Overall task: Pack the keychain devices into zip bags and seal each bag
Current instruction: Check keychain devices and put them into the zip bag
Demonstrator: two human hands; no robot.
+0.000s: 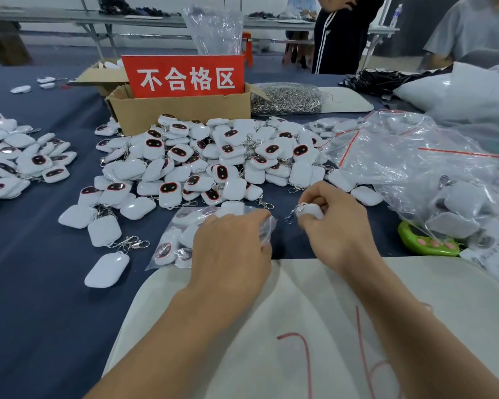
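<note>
A clear zip bag with several white keychain devices inside lies on the blue cloth just ahead of me. My left hand grips the bag's right end, its fingers curled into the plastic at the mouth. Just to the right, my right hand holds one white keychain device, whose metal clasp dangles toward the bag's mouth. A big heap of loose keychain devices, white with dark red-rimmed faces, lies behind both hands.
A cardboard box with a red sign stands behind the heap. Filled and spare zip bags pile up at the right, beside a green counter. A second heap of devices lies at the left. A cream sheet covers the near edge. People stand beyond the table.
</note>
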